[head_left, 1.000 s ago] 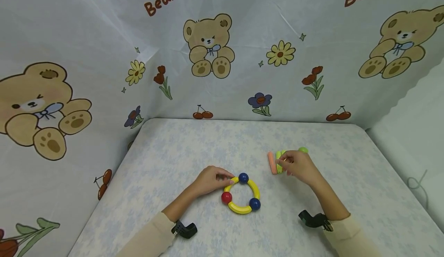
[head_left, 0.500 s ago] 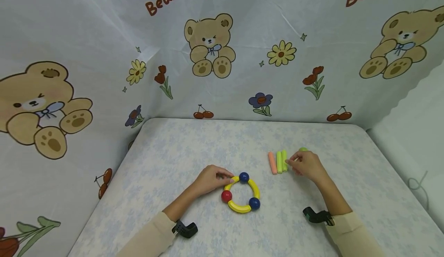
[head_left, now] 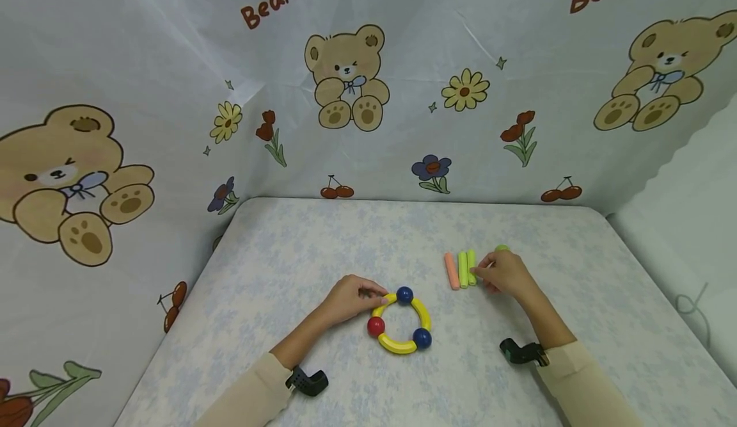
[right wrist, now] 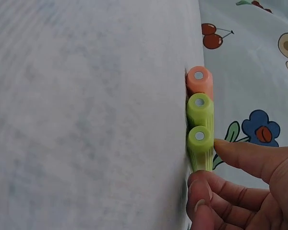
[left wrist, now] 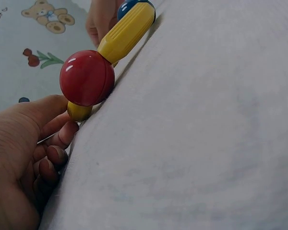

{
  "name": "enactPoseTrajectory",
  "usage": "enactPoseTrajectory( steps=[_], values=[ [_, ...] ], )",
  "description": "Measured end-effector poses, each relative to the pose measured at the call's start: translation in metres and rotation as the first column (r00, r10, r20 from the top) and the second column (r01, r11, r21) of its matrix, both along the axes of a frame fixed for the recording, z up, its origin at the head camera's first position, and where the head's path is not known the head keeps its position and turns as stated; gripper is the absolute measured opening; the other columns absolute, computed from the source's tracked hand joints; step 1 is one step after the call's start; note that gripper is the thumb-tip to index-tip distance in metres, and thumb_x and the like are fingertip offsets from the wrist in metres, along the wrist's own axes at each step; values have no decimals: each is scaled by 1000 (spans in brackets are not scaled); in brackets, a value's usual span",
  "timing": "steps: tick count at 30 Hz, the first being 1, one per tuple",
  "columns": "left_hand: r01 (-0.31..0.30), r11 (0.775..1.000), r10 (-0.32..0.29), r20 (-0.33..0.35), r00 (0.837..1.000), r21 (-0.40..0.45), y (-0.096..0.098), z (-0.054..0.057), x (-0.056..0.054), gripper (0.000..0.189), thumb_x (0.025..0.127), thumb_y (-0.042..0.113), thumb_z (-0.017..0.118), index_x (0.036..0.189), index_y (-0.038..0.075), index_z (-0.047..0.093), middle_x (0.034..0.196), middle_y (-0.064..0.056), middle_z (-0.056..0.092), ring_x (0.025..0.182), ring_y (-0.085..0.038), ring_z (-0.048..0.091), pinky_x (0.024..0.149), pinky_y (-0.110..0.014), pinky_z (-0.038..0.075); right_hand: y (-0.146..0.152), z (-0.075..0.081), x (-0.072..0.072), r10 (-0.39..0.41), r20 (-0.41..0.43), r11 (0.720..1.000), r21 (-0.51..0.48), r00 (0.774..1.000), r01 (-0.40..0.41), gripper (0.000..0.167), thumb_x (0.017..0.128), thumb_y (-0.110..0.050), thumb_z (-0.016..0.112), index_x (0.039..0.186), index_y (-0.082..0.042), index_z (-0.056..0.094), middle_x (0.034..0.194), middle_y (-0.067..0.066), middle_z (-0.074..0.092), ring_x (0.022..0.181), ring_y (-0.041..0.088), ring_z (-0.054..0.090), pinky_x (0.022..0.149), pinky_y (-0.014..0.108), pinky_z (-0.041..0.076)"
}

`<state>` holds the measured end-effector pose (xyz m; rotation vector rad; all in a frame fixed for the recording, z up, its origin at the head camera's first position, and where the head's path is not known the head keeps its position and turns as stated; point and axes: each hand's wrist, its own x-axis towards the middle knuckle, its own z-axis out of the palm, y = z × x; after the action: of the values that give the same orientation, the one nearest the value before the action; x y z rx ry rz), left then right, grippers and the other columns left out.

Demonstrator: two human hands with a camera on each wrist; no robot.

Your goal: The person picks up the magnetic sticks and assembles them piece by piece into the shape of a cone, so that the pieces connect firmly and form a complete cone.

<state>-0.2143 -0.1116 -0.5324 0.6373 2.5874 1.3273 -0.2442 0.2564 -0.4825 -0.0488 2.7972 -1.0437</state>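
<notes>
A ring of curved yellow rods (head_left: pixel 397 346) joined by two blue balls (head_left: pixel 423 338) and a red ball (head_left: pixel 376 326) lies on the table. My left hand (head_left: pixel 350 300) pinches its upper left yellow rod (left wrist: pixel 79 111) between thumb and fingers. To the right, an orange stick (head_left: pixel 451 271) and two light green sticks (head_left: pixel 463 269) lie side by side. Round metal spots mark their near ends. My right hand (head_left: pixel 507 273) pinches the rightmost green stick (right wrist: pixel 200 139), thumb on one side and index finger on the other.
A green ball (head_left: pixel 503 248) shows partly behind my right hand. The patterned table (head_left: pixel 322 235) meets a bear-print cloth (head_left: pixel 391 158) at its back edge. A thin pale cord (head_left: pixel 693 308) hangs beyond the right edge.
My right hand moves right off the green sticks, uncovering them, then slightly back left to the rightmost one. My left hand and the ring stay put.
</notes>
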Motion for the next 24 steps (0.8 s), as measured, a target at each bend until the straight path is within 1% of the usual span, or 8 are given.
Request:
enactPoseTrajectory(
  steps=[4,10,15,19,24],
  values=[
    [3,1000,-3,-5,1000,-2,-1,0,-1,17,91,40,78,102,28,81,79,16,69,60,-7,54,55,-23,44,-2,1,-4,-10,45,1000,13,999,9,26,95,-21,72,99,4,69,71,10,66,56,20,63,53,34,54],
    [4,1000,-4,-4,1000,2,0,1,0,16,91,38,78,102,28,82,78,16,69,59,-6,52,54,-23,43,-6,6,-8,-8,91,998,62,996,3,26,95,-20,69,99,6,68,69,10,65,56,20,62,52,32,53],
    [-2,1000,2,10,1000,0,0,1,0,16,91,39,78,102,27,82,77,16,69,58,-6,51,54,-23,42,-7,9,-10,1,100,997,80,995,-9,24,94,-20,70,87,3,68,65,9,62,55,18,59,49,30,49],
    [-4,1000,4,10,1000,2,0,1,0,16,91,38,78,102,27,82,77,15,69,58,-6,51,54,-23,42,-6,9,-10,7,97,995,94,995,-16,25,94,-20,69,77,-1,67,60,7,61,52,17,55,48,28,45],
    [-3,1000,3,3,1000,-2,0,1,0,16,91,38,78,102,28,82,77,16,69,59,-6,52,54,-23,42,-1,11,-5,3,77,997,80,997,-9,25,93,-20,68,78,-1,66,60,6,61,53,18,55,49,30,46]
  ],
)
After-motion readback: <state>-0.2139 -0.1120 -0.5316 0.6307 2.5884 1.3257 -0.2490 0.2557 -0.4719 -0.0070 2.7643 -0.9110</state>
